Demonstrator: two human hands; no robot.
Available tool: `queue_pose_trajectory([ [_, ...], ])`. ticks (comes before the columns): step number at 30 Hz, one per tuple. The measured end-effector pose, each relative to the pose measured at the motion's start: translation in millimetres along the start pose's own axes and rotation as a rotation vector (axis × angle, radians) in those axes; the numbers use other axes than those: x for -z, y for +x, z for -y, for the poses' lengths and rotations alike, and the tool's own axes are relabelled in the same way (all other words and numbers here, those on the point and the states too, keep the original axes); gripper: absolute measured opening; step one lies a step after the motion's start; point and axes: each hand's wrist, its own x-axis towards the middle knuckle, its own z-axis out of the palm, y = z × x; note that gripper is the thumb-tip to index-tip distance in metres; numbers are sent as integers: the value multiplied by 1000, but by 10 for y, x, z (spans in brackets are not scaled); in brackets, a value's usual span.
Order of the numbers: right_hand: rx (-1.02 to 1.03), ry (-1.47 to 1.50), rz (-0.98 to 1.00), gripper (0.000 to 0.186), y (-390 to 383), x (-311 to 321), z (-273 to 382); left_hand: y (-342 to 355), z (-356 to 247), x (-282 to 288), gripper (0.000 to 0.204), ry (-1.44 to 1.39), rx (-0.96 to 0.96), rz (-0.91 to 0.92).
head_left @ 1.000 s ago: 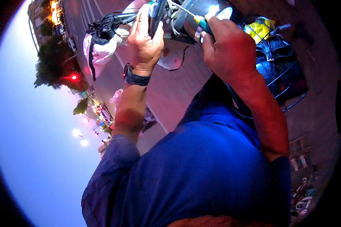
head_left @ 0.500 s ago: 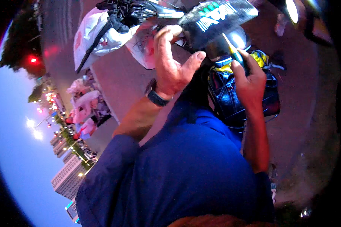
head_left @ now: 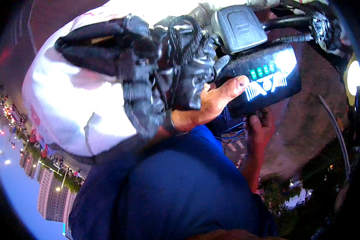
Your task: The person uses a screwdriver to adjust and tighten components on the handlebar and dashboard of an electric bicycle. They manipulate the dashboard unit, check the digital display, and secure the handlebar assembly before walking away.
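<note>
- One white bundle (head_left: 78,108), far left; black straps (head_left: 180,66) bunched over its right side.
- Left hand (head_left: 212,103): thumb across the left end of a dark display panel (head_left: 261,83); remaining fingers mostly hidden, opening indeterminable.
- Panel: green bars lit.
- Right hand (head_left: 260,126): fingers bent at panel's lower edge; hold indeterminable.
- Lit lamp (head_left: 353,77), far right.

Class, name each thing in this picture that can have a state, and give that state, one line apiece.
Display: lit, green bars glowing
Left hand: thumb over the display's face
Right hand: fingers bent, partly hidden below the display
Street lamps: on
Round thing: bright; lit or reflecting, unclear
</note>
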Motion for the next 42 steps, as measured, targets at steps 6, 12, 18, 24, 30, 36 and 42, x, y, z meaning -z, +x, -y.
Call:
queue_pose_trajectory([
  [6,8,187,89,63,47,21,-62,-69,25,40,23,245,1,-63],
  [12,-129,96,85,56,86,237,-91,-56,-242,-44,23,297,131,19],
  [18,-87,132,97,50,97,219,-77,-41,-213,-107,25,130,215,-32],
  [24,-19,133,102,47,71,63,14,-118,12,-47,25,194,96,-28],
  [30,77,-19,134,51,16,54,74,-117,184,-27,27,158,-19,-23],
  [36,269,-86,97,39,85,79,161,-1,3,-243,30,189,-109,-37],
  [42,160,-83,116,45,-40,66,2,-90,91,-82,31,188,-56,28],
])
